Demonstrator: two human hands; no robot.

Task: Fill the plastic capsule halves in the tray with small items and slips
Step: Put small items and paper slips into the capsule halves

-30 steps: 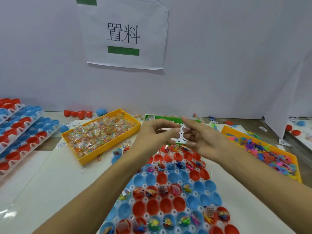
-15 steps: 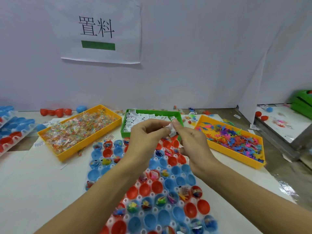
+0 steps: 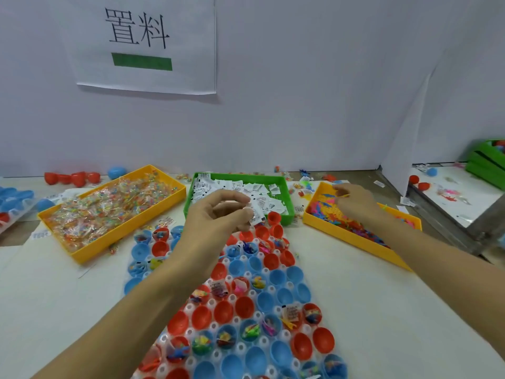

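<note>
A clear tray (image 3: 211, 326) of red and blue capsule halves lies in front of me; several halves hold small toys or slips, others are bare. My left hand (image 3: 218, 217) hovers over the tray's far end and pinches a white paper slip (image 3: 255, 214). My right hand (image 3: 352, 201) reaches into the right yellow bin (image 3: 355, 239) of small colourful plastic toys, fingers curled down among them. The green bin (image 3: 273, 214) of white slips stands behind the tray.
A left yellow bin (image 3: 109, 242) holds wrapped candies. Loose red and blue capsule halves (image 3: 73, 177) lie by the back wall. More capsule trays (image 3: 13, 201) sit at far left. A lower side bench (image 3: 451, 198) and green crates (image 3: 486, 162) are at right.
My right hand left the slip and moved right into the toy bin. My left hand keeps the slip over the tray's far end.
</note>
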